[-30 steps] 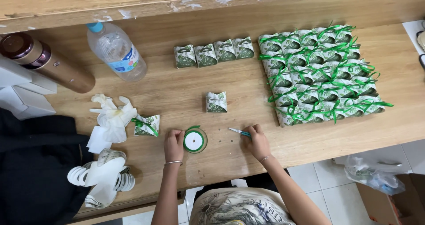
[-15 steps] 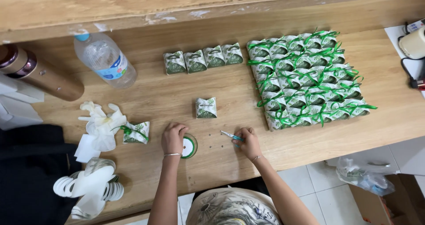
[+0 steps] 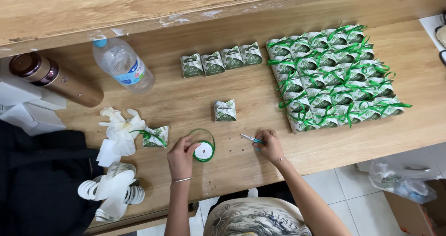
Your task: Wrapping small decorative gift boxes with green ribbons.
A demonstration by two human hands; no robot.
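Since the earlier frame, the ribbon spool [image 3: 203, 150] has been tilted up and a loop of green ribbon [image 3: 203, 132] drawn off it; the single box [image 3: 225, 110] is unmoved.

Head view: the spool is pinched at its left edge by the left hand [image 3: 182, 154], near the table's [image 3: 241, 161] near edge. Small scissors [image 3: 251, 139] are gripped in the closed right hand [image 3: 269, 145]. The spool is judged light and stiff, best held by its rim; the ribbon is thin, limp and slippery, best taken near its free end.

A ribboned box [image 3: 155, 136] and white gloves [image 3: 121, 127] lie to the left. A bottle [image 3: 122, 64], a flask [image 3: 55, 79], four untied boxes [image 3: 221, 60] and the finished batch [image 3: 332, 75] stand farther off, obstructing nothing.
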